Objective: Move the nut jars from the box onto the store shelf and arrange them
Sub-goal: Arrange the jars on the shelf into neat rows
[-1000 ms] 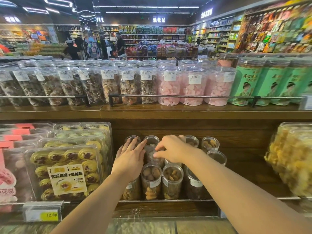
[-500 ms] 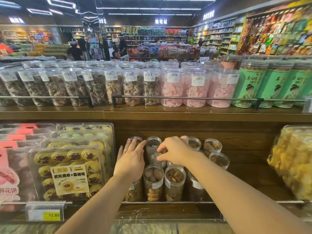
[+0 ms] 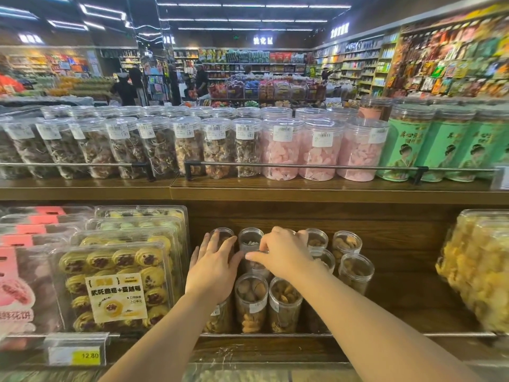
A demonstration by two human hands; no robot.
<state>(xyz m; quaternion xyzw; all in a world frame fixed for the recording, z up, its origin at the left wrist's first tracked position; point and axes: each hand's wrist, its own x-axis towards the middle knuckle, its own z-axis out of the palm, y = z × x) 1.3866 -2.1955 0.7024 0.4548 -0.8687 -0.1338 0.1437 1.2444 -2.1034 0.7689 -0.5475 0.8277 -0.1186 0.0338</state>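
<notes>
Two front nut jars (image 3: 251, 304) upright on lower shelf (image 3: 407, 304), rigid, smooth, probably light. Left hand (image 3: 213, 270) flat on jars, fingers straight, gripping nothing. Right hand (image 3: 283, 255) pinching middle jar (image 3: 254, 267) near lid; best held around body. Box unseen.

Head view, store aisle. Clear nut jars (image 3: 251, 304) stand in rows on a lower wooden shelf (image 3: 413, 304). Left hand (image 3: 213, 268) lies flat w/ straight fingers (image 3: 220, 242) over the left-side jars. Right hand (image 3: 286, 256) reaches over the middle rows, fingertips curled on a jar lid (image 3: 257, 256). Cookie trays (image 3: 115, 285) sit just left; upper shelf holds tall jars w/ pink candy (image 3: 319, 150).
</notes>
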